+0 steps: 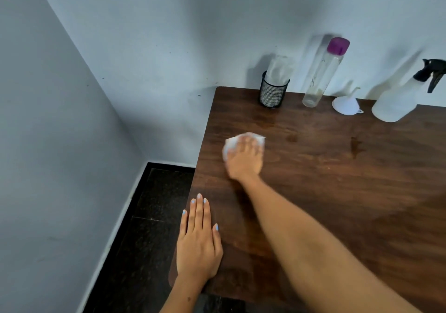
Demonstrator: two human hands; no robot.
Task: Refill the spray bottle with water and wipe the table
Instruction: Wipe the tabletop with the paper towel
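My right hand [246, 160] presses a white tissue [231, 143] flat onto the dark wooden table [337, 192], near its left side; the hand is motion-blurred. My left hand [198, 240] lies flat with straight fingers on the table's left front edge. A white spray bottle [398, 102] with a black trigger head stands at the back right. Beside it sit a white funnel [345, 105] and a tall clear bottle [318, 78] with a purple cap. Wet patches [354, 146] darken the wood to the right of the tissue.
A black mesh cup [272, 93] holding a clear glass stands at the table's back left corner. Pale walls close in behind and to the left. Dark floor [149, 216] shows in the gap left of the table.
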